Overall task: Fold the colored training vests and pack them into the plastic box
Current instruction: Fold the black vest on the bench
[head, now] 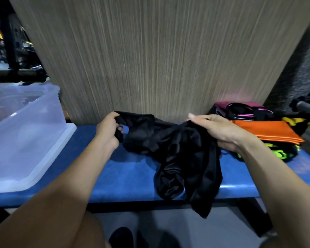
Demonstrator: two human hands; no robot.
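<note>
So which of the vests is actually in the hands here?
The black vest, bunched and draping over the blue bench's front edge, gripped by both the left hand and right hand. The orange vest and the others lie piled, untouched, at right.

Clear plastic box (25,133) left of left hand (108,132): cut by frame edge. Right hand's (220,130) fingers buried under crumpled black vest (183,154). Far-left background blurred.

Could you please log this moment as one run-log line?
phase: unfolding | hands: left, right grip black vest | plastic box: no vests visible | bench
</note>
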